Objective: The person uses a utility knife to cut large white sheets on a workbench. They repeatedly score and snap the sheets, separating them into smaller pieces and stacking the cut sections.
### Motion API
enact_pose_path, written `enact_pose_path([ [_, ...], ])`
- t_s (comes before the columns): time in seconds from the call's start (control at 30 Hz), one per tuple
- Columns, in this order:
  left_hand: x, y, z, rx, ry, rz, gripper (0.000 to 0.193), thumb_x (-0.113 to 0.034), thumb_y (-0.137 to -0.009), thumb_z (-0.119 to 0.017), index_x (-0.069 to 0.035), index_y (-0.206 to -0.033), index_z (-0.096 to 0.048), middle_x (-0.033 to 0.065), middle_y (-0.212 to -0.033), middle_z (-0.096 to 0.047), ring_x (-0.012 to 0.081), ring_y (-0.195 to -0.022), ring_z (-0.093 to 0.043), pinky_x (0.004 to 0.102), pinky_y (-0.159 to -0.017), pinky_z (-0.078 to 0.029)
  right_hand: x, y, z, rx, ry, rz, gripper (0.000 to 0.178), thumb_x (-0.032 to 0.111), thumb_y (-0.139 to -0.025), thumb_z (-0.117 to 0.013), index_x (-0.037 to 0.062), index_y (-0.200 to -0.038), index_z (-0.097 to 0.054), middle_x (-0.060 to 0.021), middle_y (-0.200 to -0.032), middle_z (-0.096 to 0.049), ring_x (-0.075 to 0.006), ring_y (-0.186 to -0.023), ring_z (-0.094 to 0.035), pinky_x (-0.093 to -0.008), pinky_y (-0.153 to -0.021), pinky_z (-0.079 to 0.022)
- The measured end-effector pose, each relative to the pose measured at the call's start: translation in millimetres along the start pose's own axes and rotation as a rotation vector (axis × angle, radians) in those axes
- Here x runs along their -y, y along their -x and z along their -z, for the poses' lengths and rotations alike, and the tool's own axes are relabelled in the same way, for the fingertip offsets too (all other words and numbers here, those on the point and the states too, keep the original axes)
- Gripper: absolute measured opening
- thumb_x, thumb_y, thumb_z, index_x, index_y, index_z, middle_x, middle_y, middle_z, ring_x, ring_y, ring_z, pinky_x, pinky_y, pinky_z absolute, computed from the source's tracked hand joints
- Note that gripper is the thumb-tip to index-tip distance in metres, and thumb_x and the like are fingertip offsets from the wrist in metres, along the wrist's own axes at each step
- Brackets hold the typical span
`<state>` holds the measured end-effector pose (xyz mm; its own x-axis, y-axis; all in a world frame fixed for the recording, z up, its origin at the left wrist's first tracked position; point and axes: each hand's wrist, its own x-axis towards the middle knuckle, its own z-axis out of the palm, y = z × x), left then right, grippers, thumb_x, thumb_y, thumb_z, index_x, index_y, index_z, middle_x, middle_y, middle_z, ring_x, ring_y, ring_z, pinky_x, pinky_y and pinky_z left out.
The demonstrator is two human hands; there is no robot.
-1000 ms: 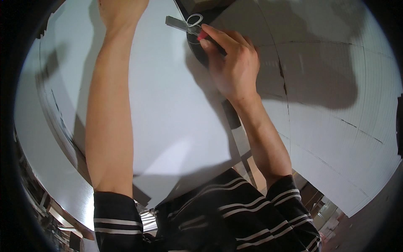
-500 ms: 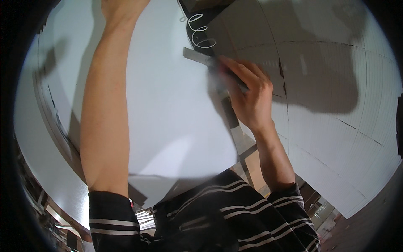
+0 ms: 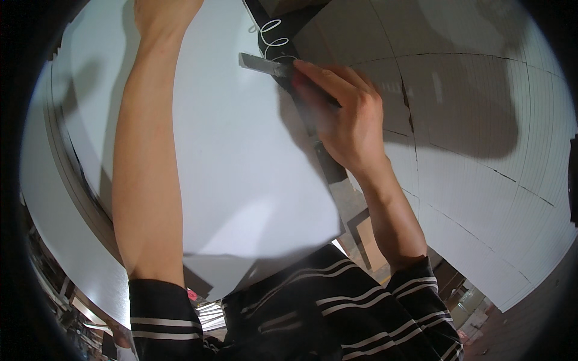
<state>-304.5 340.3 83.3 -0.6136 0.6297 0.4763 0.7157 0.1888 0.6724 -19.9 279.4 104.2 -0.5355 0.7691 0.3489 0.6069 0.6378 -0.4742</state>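
A smooth white panel lies in front of me, its right edge running from the top towards my body. At that edge my right hand is closed round the handle of a flat-bladed scraper. Its grey metal blade lies across the edge and points left over the panel; the handle is dark, blurred and partly covered by my fingers. Just beyond the blade, a thin white curled shaving stands off the edge. My left arm reaches far forward over the panel; my left hand is cut off at the top, its fingers out of sight.
To the right stands a large stack of thin white sheets, its layered edges showing. More white boards with curved-looking edges are at the left. A dark gap runs between panel and stack, with brown board lower down.
My right hand and the scraper have slid forward and slightly left along the panel's edge. The curled shaving sits farther up and left in view. My left arm has shifted slightly left.
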Motion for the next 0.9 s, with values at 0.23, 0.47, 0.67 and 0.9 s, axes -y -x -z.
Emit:
enact_pose_path([
  [0.23,-3,0,3,0.027,0.003,0.015,0.038,-0.004,-0.089,-0.055,0.001,-0.125,-0.066,0.0271,-0.126,-0.069,0.0413,-0.122,-0.064,0.0421,-0.107,-0.049,9,-10,-7,-0.024,0.017,-0.008,0.024,0.014,-0.087,-0.078,0.0139,-0.11,-0.08,-0.0036,-0.1,-0.076,-0.0257,-0.087,-0.068,-0.0395,-0.077,-0.051],
  [0.47,0,-2,1,0.016,-0.031,-0.017,0.037,-0.004,-0.089,-0.056,0.0,-0.124,-0.067,0.0258,-0.125,-0.07,0.0403,-0.121,-0.065,0.0419,-0.106,-0.05,11,-5,-11,-0.045,0.087,-0.035,0.028,0.007,-0.084,-0.077,0.0124,-0.111,-0.079,-0.0034,-0.101,-0.077,-0.0262,-0.089,-0.069,-0.0372,-0.081,-0.055],
  [0.67,2,0,-2,0.013,-0.003,0.0,0.037,-0.004,-0.09,-0.055,0.0,-0.125,-0.066,0.026,-0.126,-0.069,0.0397,-0.12,-0.066,0.0416,-0.105,-0.051,10,-4,-15,-0.081,0.051,-0.043,0.024,0.019,-0.088,-0.078,0.0164,-0.111,-0.079,-0.0004,-0.1,-0.074,-0.024,-0.089,-0.066,-0.0416,-0.08,-0.048],
  [0.9,4,-2,-4,0.008,0.056,0.016,0.037,-0.004,-0.091,-0.056,0.0,-0.125,-0.066,0.0261,-0.125,-0.07,0.039,-0.116,-0.068,0.0415,-0.102,-0.052,15,-5,-12,-0.059,0.086,-0.056,0.029,0.009,-0.085,-0.078,0.015,-0.113,-0.079,-0.0022,-0.1,-0.076,-0.0257,-0.089,-0.067,-0.0367,-0.081,-0.052],
])
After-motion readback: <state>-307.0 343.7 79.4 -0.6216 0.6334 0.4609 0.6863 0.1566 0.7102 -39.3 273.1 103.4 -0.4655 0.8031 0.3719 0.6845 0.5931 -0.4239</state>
